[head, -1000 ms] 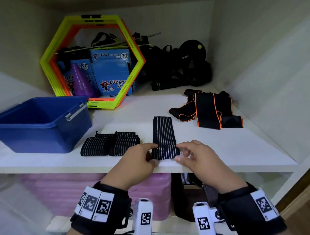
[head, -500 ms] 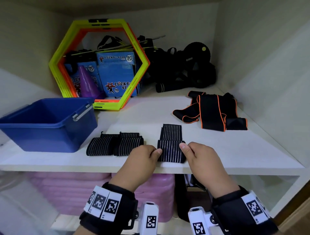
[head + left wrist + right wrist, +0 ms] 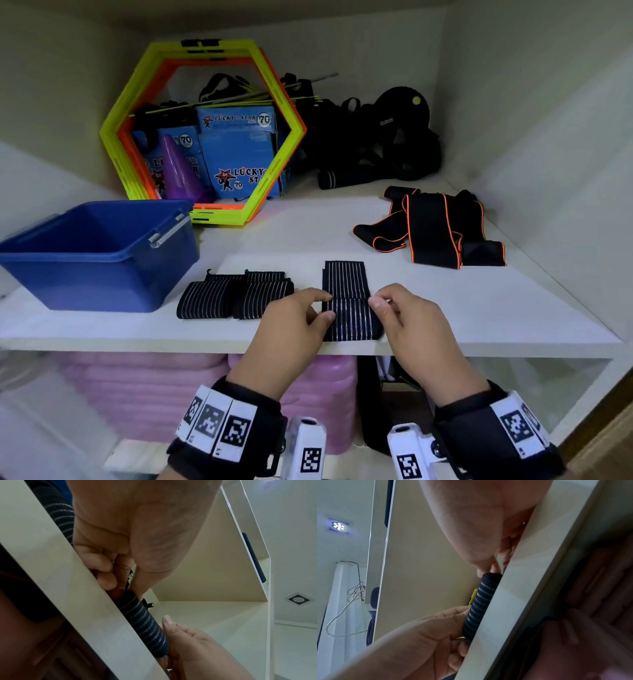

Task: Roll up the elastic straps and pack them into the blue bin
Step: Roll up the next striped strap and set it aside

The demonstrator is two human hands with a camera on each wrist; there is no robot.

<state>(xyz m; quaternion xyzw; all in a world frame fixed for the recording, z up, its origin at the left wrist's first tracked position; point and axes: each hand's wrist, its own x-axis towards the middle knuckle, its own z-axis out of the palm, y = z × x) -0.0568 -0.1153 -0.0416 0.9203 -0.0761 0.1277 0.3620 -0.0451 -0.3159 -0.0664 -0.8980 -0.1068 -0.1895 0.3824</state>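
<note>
Left hand [image 3: 294,320] pinches the near left end of the striped strap [image 3: 347,301], thumb and fingers curled onto the roll; right hand [image 3: 407,317] pinches the near right end the same way. Strap lies at the front edge of the white shelf [image 3: 479,308], partly rolled: a thick dark roll sits at the edge between the two hands, and a flat tail of strap runs from it toward the back of the shelf. Left wrist view shows the roll [image 3: 147,626] resting on the shelf lip, left-hand fingers [image 3: 102,566] tucked at one end, the other hand closing on the far end. Right wrist view shows the same roll [image 3: 479,605] from the opposite side, against the shelf edge.

Two rolled striped straps [image 3: 236,294] lie side by side on the shelf, just left of the left hand, touching each other. Blue bin [image 3: 102,270] stands farther left on the shelf, near its front edge; what shows of its interior holds nothing. Black straps with orange trim [image 3: 435,233] lie loose on the shelf behind and right of the striped strap, well apart from it. Hexagonal yellow and orange frames [image 3: 260,205] lean at the back of the shelf, behind the bin.
</note>
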